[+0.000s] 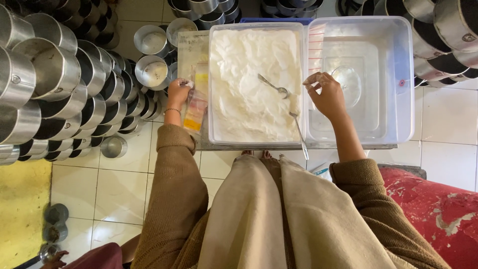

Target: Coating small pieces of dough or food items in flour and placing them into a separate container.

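the person wears a brown knitted sweater with ribbed cuffs, both sleeves pushed up the forearms. a thin beaded bracelet (pixel 173 110) circles the left wrist. a beige apron (pixel 279 219) covers the lap.

Stacked metal tins (pixel 59 84) crowd the left; the empty clear tub (pixel 393 74) lies open on the right.

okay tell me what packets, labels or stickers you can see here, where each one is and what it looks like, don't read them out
Plastic packets: a clear stack with yellow and orange print, left of the dough tub, beside the left hand.
Round sticker: small, red, on the empty clear tub's right wall.
Paper sheet: pale, under the packets, writing too small.
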